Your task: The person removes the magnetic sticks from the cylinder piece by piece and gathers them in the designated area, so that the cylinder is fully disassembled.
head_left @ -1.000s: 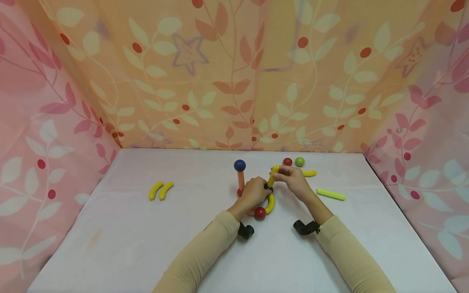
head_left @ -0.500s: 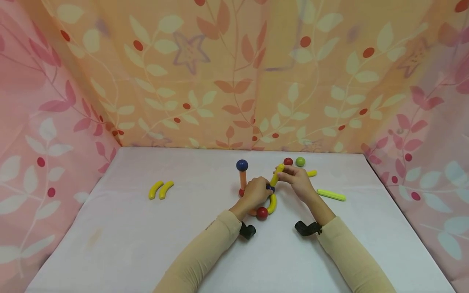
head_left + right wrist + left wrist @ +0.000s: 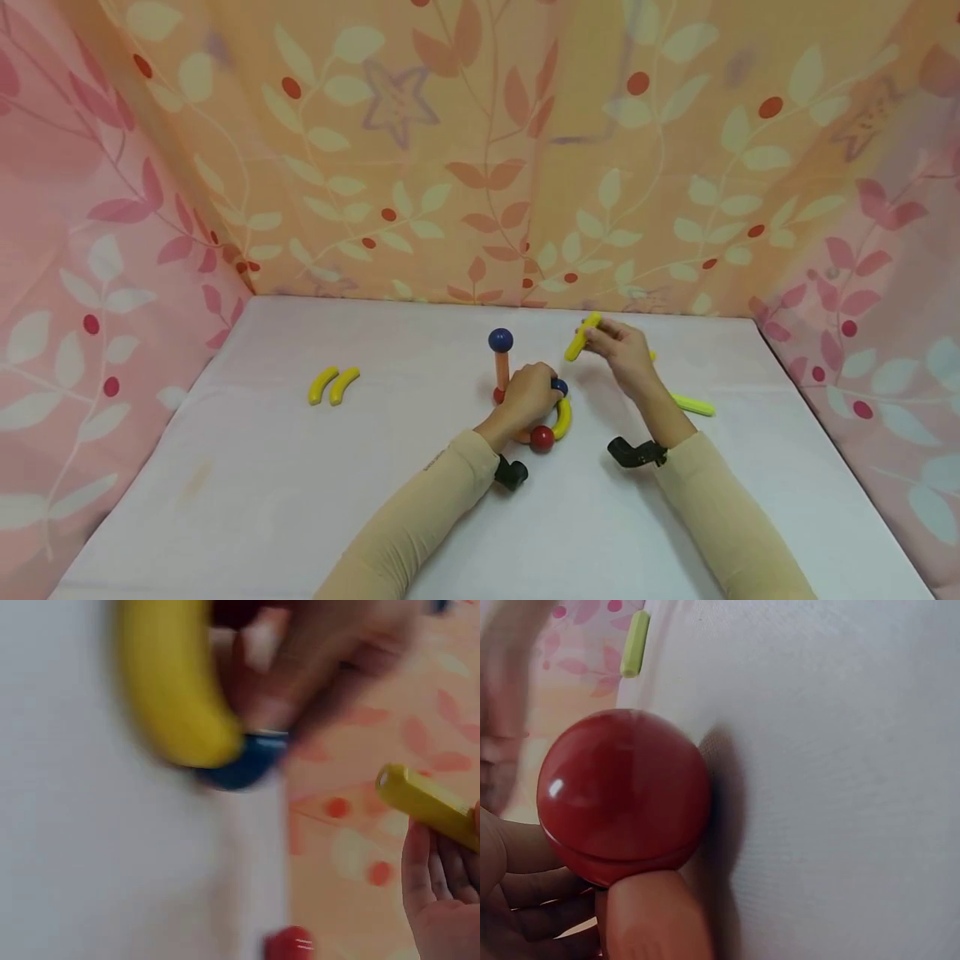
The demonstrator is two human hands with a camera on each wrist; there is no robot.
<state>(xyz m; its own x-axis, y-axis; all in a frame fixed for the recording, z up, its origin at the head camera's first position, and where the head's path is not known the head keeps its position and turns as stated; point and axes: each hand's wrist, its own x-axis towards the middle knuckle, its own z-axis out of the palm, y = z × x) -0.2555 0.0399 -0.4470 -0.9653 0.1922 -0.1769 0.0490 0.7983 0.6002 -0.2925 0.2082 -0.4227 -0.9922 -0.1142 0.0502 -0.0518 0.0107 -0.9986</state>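
Note:
My left hand (image 3: 527, 393) pinches a small blue ball (image 3: 559, 387) in a ball-and-stick assembly. From that ball a curved yellow stick (image 3: 562, 418) runs to a red ball (image 3: 542, 439), which joins an orange stick (image 3: 656, 915) partly hidden by the hand. At the assembly's left, an upright orange stick (image 3: 502, 371) stands on another red ball (image 3: 498, 397) with a blue ball (image 3: 501, 340) on top. My right hand (image 3: 626, 354) grips a straight yellow stick (image 3: 582, 337) in the air, its lower end apart from the assembly.
Two curved yellow sticks (image 3: 333, 387) lie at the left of the white table (image 3: 247, 500). A lime-green stick (image 3: 693, 405) lies right of the right forearm. Behind the right hand shows the tip of another yellow stick (image 3: 653, 356). Patterned cloth walls enclose the back and sides.
The straight yellow stick, earlier touching the pinched blue ball, has come away from it. My right hand has carried it up and to the right. The left hand keeps its hold.

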